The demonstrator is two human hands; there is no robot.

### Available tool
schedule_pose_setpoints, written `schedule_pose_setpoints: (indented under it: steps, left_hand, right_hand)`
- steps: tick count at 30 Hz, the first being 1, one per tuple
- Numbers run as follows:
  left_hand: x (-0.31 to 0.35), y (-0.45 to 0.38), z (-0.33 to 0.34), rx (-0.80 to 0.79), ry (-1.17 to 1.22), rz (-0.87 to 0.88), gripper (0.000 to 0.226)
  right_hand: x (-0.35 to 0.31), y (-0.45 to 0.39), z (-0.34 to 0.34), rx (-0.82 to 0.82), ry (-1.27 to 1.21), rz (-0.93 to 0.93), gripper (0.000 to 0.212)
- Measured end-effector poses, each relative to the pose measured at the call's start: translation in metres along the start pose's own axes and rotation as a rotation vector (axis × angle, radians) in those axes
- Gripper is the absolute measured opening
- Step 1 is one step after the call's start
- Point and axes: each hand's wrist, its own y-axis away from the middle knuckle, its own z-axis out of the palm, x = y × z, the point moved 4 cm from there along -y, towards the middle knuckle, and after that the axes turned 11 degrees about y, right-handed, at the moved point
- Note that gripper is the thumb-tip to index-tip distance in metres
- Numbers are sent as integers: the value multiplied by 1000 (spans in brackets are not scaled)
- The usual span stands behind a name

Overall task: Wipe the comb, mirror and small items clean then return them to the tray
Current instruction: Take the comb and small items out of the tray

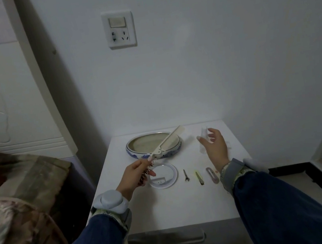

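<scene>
My left hand (135, 175) grips the handle end of a cream folding comb (166, 142), which points up and right over the blue-and-white ceramic tray (153, 147). Just below that hand a round white mirror (164, 175) lies flat on the white nightstand. To its right lie three small items: a dark hair clip (186, 175), a yellow-green clip (199, 177) and a pinkish oval clip (213, 174). My right hand (214, 145) hovers with loosely curled fingers beside a clear plastic spray bottle (203, 139); whether it touches the bottle is unclear.
The white nightstand (177, 207) stands against a white wall with a switch and socket plate (120, 29). A bed with a patterned quilt (22, 205) is at the left, a padded headboard behind it. A window frame runs along the right edge.
</scene>
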Motion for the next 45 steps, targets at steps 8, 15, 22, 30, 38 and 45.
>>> schedule_pose_setpoints:
  steps: [8, 15, 22, 30, 38, 45]
  left_hand:
    - [-8, -3, -9, 26, 22, 0, 27]
    - [-16, -10, -15, 102, -202, 45, 33]
    - [-21, -13, -16, 80, -320, 66, 21]
    - [-18, -13, -12, 49, -386, 120, 18]
    - [-17, -11, -16, 69, -458, 88, 24]
    - [2, -7, -18, 194, -405, 266, 30]
  right_hand:
    - [5, -7, 7, -21, 68, -62, 19]
    - [9, -5, 2, 3, 62, -39, 28]
    - [10, -1, -6, -20, 91, -48, 26]
    - [8, 1, -7, -33, 97, -68, 27]
    - [3, 5, -6, -66, 73, -42, 24]
    - [-3, 8, -5, -45, 11, -9, 11]
